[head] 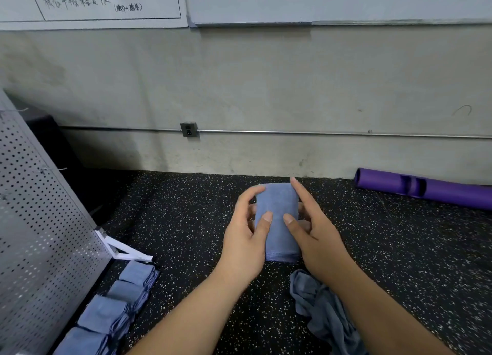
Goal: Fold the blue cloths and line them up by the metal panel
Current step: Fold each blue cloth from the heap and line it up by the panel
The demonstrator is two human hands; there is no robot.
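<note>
Head view: narrow folded blue terry cloth (277,221) held upright, left hand (246,237) and right hand (316,234) pinching its sides

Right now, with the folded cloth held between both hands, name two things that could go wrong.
The folded cloth is held only at its sides by the left hand and right hand; releasing one might let the fold open. Moving toward the row of folded cloths by the metal panel, the right forearm could drag the crumpled cloth.
</note>
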